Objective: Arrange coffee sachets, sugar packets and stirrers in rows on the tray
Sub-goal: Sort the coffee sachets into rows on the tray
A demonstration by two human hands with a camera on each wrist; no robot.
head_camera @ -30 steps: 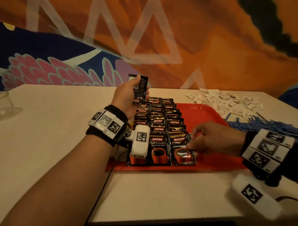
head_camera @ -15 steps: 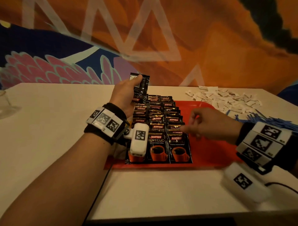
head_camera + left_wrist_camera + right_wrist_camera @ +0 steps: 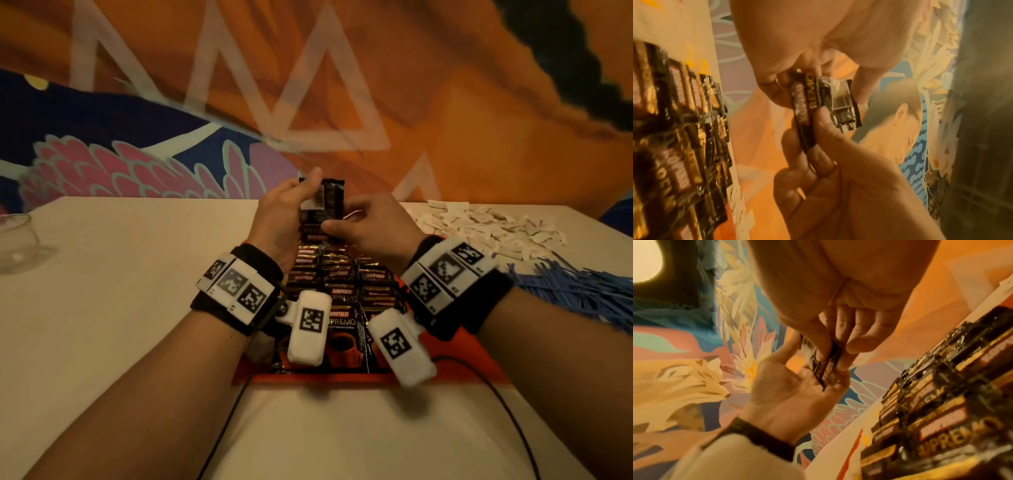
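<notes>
Left hand point(image 3: 281, 212) holds sachets point(image 3: 322, 209) upright above tray point(image 3: 479, 363); right hand point(image 3: 373, 229) pinches front one, apparently to peel off for rows.

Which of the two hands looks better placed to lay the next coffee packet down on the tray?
Probably the right hand. Its fingers pinch a packet from the small stack that the left hand grips above the rows. The bare red part of the tray lies on the right, so the right hand has the shorter way.

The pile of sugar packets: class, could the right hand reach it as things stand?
Probably yes, once freed: the sugar packets lie uncovered on the right hand's own side, but it now pinches the coffee sachet.
</notes>
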